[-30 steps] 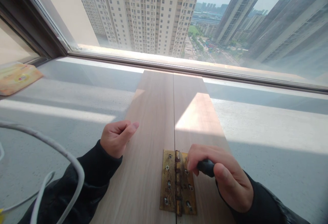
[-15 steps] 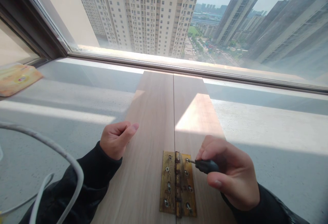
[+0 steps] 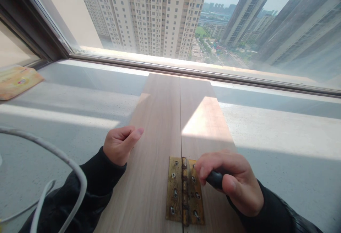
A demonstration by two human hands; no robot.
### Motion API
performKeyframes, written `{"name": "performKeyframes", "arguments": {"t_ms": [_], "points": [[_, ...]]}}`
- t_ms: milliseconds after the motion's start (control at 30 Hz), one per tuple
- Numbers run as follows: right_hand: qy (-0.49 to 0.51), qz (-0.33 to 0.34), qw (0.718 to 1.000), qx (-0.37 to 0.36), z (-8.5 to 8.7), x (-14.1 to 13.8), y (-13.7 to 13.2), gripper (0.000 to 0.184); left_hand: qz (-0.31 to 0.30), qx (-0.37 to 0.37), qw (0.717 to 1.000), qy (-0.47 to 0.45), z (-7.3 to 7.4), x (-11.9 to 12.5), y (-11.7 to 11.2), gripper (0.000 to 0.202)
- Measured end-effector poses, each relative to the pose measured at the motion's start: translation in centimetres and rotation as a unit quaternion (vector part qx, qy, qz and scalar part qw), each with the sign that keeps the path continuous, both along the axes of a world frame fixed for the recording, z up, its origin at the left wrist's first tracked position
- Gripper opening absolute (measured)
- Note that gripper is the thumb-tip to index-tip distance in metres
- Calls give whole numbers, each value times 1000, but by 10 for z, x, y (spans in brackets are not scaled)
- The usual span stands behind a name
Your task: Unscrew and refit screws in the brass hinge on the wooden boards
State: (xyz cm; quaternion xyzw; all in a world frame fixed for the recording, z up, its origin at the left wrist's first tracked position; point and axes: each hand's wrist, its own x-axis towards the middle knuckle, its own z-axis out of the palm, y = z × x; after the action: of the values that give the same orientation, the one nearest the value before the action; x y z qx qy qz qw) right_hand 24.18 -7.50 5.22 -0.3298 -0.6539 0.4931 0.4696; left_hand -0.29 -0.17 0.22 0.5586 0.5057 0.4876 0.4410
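Two pale wooden boards (image 3: 160,119) lie side by side on a grey window sill, joined near me by a worn brass hinge (image 3: 184,192) with several screws. My right hand (image 3: 231,185) is closed around a short black-handled screwdriver (image 3: 214,179), its tip hidden by my fingers at the hinge's upper right leaf. My left hand (image 3: 120,147) rests on the left edge of the left board, fingers curled in with the thumb stretched along the wood, nothing visible in it.
The grey sill (image 3: 279,130) runs to both sides under a big window (image 3: 186,16) over high-rise blocks. A white cable (image 3: 66,162) loops at the left. A yellow packet (image 3: 16,80) lies at the far left.
My right hand rolled back over the screwdriver, fingers covering its metal tip again at the hinge's top right screw. The left hand and the boards stayed put.
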Motion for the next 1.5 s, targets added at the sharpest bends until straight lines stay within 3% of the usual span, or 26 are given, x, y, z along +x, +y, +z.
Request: {"name": "performKeyframes", "arguments": {"t_ms": [267, 400, 633, 933, 1500], "points": [[-15, 39, 998, -49, 0, 3, -6, 37, -1, 5, 1000, 3, 1, 1, -1, 48], [-59, 9, 998, -5, 3, 3, -7, 40, 1, 3, 1000, 2, 2, 1, -1, 48], [-133, -36, 990, 20, 14, 8, -7, 28, 1, 2, 1000, -3, 1, 1, -1, 49], [-94, -110, 989, 7, 7, 16, -7, 22, 2, -2, 1000, 0, 1, 1, -1, 49], [60, -12, 994, -86, 4, 14, -4, 18, -2, 1, 1000, 3, 3, 1, -2, 48]]}}
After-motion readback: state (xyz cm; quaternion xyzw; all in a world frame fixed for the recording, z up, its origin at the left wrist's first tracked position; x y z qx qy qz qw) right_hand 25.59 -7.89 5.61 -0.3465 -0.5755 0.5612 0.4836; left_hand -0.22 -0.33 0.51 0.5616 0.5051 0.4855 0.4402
